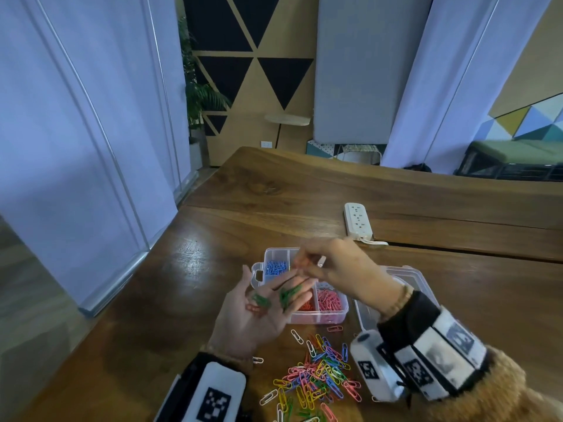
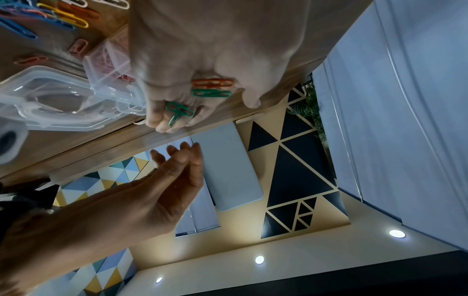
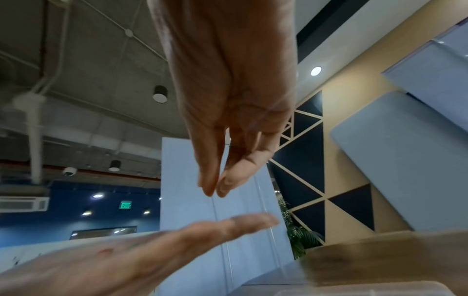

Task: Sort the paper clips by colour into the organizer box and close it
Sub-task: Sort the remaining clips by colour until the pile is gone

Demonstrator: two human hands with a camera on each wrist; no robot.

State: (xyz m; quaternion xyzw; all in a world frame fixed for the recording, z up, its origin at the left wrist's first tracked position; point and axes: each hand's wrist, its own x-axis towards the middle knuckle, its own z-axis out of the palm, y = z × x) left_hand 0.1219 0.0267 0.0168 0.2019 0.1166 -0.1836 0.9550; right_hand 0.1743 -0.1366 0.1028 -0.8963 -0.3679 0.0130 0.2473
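Wooden table [image 1: 274, 190]: power strip [image 1: 358, 220] behind organizer box [image 1: 332, 315].

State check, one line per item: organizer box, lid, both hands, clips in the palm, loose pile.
organizer box: open, with blue, red and pink clips in separate compartments
lid: off the compartments, lying to the box's right
left hand: palm up, flat
green clips: resting on the left palm, with a red one
right hand: fingertips pinched; any clip in the grip is blurred
loose pile: mixed colours, unsorted on the table
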